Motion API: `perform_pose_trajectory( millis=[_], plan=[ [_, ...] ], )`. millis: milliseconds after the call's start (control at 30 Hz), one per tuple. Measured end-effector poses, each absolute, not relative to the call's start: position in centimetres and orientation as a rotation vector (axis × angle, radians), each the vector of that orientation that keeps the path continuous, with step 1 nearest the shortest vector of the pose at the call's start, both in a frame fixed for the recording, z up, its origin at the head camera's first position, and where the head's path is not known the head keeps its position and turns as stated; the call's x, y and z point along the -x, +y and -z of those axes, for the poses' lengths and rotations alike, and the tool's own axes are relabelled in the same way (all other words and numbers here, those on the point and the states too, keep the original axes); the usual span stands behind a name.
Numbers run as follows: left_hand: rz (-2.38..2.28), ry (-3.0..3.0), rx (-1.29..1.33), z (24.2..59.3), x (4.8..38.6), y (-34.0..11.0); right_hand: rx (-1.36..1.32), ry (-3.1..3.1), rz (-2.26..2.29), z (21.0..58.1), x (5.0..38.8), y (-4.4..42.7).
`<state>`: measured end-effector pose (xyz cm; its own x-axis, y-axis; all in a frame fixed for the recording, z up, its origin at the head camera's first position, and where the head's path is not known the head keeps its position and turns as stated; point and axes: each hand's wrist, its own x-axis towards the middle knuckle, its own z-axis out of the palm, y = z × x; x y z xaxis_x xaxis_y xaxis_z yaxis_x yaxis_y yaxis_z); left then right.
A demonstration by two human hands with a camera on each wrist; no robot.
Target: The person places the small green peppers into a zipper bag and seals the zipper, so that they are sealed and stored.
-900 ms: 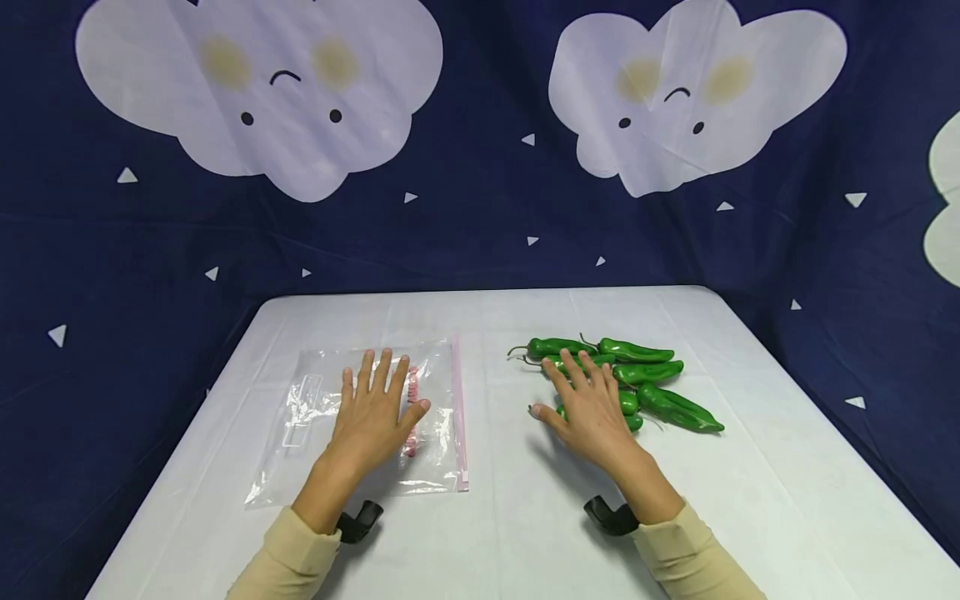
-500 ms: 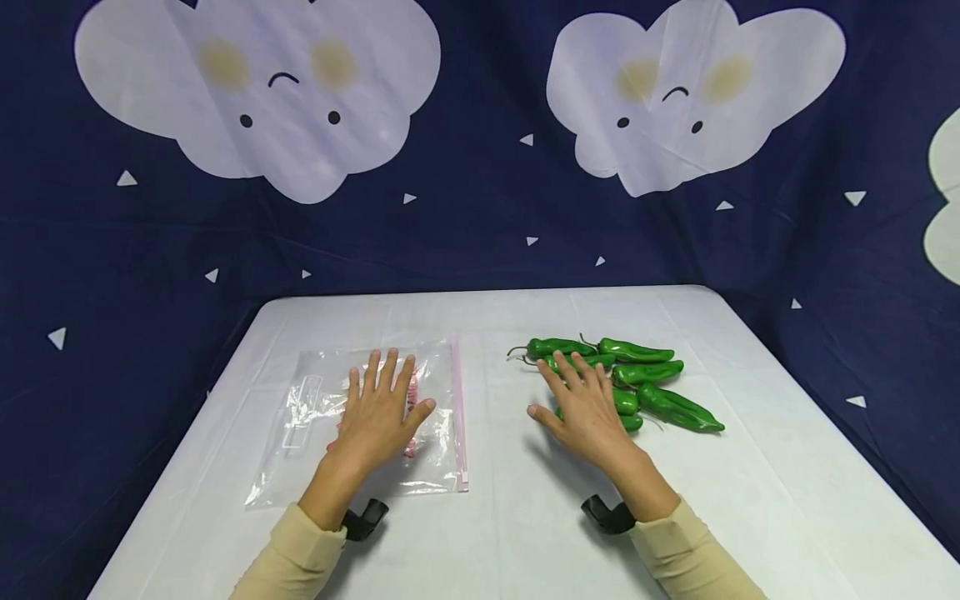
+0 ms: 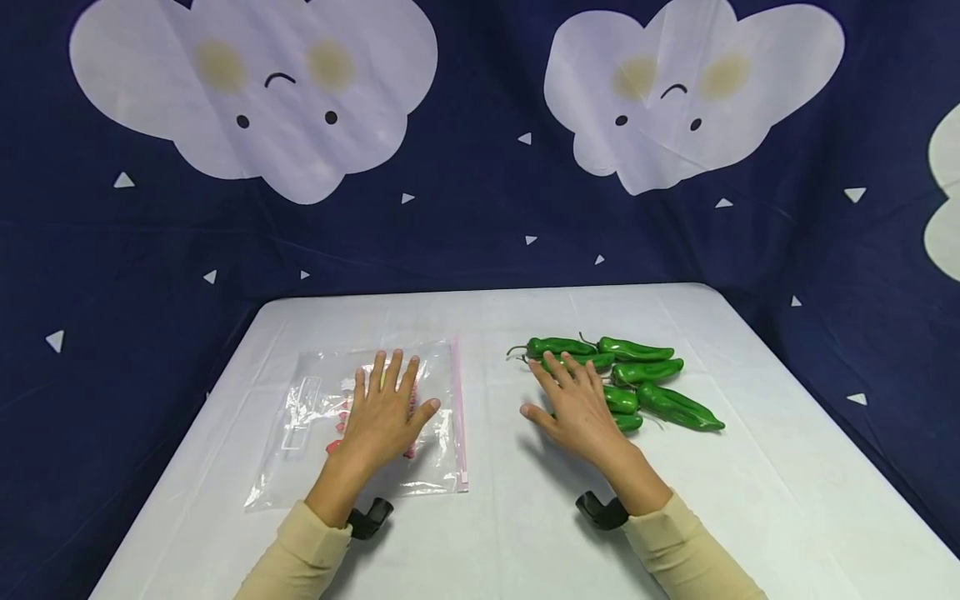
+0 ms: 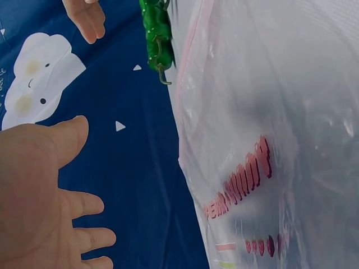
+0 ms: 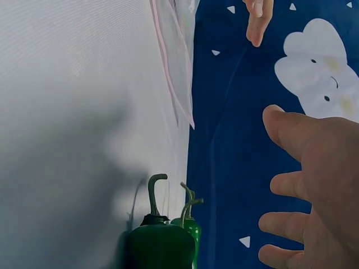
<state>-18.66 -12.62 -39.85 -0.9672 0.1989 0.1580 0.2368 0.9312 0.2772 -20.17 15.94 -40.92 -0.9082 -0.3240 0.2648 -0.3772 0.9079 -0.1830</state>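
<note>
My left hand (image 3: 381,421) hovers palm down, fingers spread, over a clear zip bag (image 3: 442,375) with a pink zip edge and red printing; it holds nothing. The bag lies flat on the table, and my left hand covers part of its print. In the left wrist view the red lettering on the bag (image 4: 241,185) shows beyond the hand. My right hand (image 3: 581,417), fingers also spread, is held above the near left part of several green peppers (image 3: 678,408) and grips nothing. Pepper stems stand out in the right wrist view, above a dark green pepper (image 5: 160,246).
A white-covered table (image 3: 495,533) carries the bag on the left and the peppers on the right. Behind it hangs a dark blue cloth (image 3: 480,242) with pale clouds and small triangles. A black wrist camera mount (image 3: 602,511) sits at each wrist.
My left hand has drifted slightly right and my right hand slightly left, uncovering a little more of the bag's print and of the peppers. The bag and peppers stay put.
</note>
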Motion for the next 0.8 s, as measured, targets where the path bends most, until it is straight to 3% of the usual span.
perform_pose_trajectory(
  millis=[800],
  plan=[
    [0.453, -2.99, 0.39, 40.1, 19.5, -11.1, -0.665, -2.836, -0.421, 41.6, 21.4, 15.2]
  ],
)
